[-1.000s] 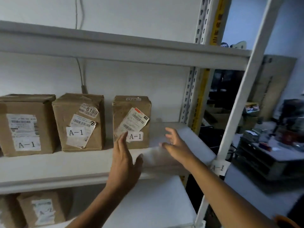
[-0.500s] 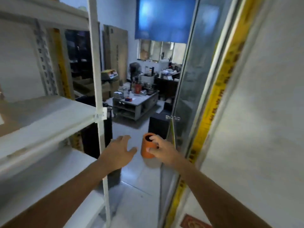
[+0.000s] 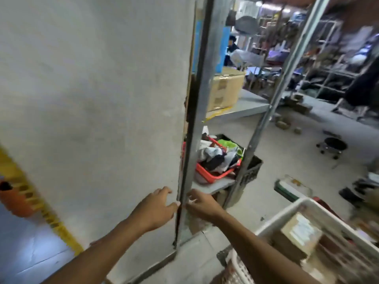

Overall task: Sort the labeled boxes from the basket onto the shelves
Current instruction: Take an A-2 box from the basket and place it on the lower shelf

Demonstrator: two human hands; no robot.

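A white plastic basket [image 3: 287,212] sits at the lower right, holding brown cardboard boxes with white labels [image 3: 301,232]. My left hand [image 3: 155,210] and my right hand [image 3: 201,203] hover side by side in mid-air, in front of a white wall and a grey metal post. Both hands have relaxed, spread fingers and hold nothing. The basket lies to the right of my right forearm. The picture is blurred by motion.
A white wall [image 3: 92,109] fills the left. A grey metal rack [image 3: 235,107] carries a large cardboard carton [image 3: 225,89]; its lower board holds a red tray [image 3: 213,175] of clutter. A black wheeled stool [image 3: 334,146] stands on the floor at right.
The view has swung right, from the A-1 shelf past a doorway to the wall and the basket. My hands left the shelf boxes and stay empty.
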